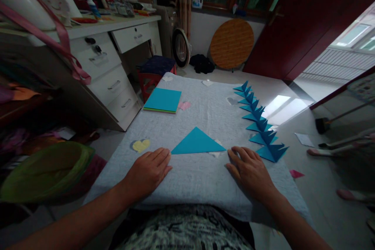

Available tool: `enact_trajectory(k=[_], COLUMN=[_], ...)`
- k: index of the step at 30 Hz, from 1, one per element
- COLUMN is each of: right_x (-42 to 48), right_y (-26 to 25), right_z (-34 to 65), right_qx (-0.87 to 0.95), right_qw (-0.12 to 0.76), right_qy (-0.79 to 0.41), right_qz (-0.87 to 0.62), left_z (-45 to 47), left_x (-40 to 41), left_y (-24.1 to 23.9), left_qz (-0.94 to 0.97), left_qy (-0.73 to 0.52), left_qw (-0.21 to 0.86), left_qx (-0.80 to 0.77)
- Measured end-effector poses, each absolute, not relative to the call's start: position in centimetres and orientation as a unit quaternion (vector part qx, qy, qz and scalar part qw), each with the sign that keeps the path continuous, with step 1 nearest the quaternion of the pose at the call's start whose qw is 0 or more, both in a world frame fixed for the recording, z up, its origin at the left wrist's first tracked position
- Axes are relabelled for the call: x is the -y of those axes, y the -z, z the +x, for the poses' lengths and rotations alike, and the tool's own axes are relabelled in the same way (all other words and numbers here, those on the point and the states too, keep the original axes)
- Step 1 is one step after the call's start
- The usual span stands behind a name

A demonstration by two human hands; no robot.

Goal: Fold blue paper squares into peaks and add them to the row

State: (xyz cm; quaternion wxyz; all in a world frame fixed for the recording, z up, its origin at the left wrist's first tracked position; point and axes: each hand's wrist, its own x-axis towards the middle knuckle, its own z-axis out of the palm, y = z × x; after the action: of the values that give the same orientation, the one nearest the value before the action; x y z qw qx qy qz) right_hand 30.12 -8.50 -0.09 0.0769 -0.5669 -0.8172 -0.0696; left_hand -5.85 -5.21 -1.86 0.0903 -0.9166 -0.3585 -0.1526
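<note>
A blue sheet of paper folded into a triangle (pixel 198 141) lies flat on the cloth-covered table (pixel 202 181), its peak pointing away from me. My left hand (pixel 154 168) rests at its left corner, palm down with fingers stretched out flat. At the right corner lies my right hand (pixel 245 166), fingers extended and slightly apart on the cloth. Neither hand grips anything. A stack of square coloured paper (pixel 163 100), blue on top, sits at the far left of the table. Along the right edge runs a row of several folded blue paper figures (pixel 259 125).
A green mesh basket (pixel 43 172) stands on the floor at the left, below a white desk with drawers (pixel 117 84). Behind the table are a red stool (pixel 155 71), a washing machine with its door open (pixel 181 48) and a round wooden tabletop (pixel 232 43).
</note>
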Motion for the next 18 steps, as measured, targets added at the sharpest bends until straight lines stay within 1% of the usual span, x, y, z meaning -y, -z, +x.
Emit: enact_trajectory(k=[2,4,7,9,14,18], right_x=[7.9,6.9,5.1,4.0,2.4,2.1], right_y=[-0.3,-0.8,-1.2,-1.1,-0.6,-0.1], right_z=[30.1,29.7,28.4,27.2,24.7,24.1], right_qx=[0.813,0.806,0.79,0.778,0.772,0.769], right_qw=[0.08,0.096,0.154,0.179,0.158,0.191], right_qy=[0.049,0.008,-0.05,-0.079,-0.116,-0.131], right_qz=[-0.574,-0.584,-0.591,-0.597,-0.604,-0.596], left_z=[-6.1,-6.1,-5.3,-4.3,-2.2,-1.7], left_x=[5.1,4.8,3.9,3.2,1.7,1.5], left_y=[1.8,1.6,1.2,1.1,1.2,1.1], left_qz=[-0.915,-0.91,-0.889,-0.872,-0.842,-0.823], left_qy=[0.17,0.186,0.197,0.2,0.193,0.219], left_qw=[0.089,0.06,-0.012,-0.037,-0.124,-0.177], left_qx=[0.355,0.364,0.413,0.446,0.488,0.493])
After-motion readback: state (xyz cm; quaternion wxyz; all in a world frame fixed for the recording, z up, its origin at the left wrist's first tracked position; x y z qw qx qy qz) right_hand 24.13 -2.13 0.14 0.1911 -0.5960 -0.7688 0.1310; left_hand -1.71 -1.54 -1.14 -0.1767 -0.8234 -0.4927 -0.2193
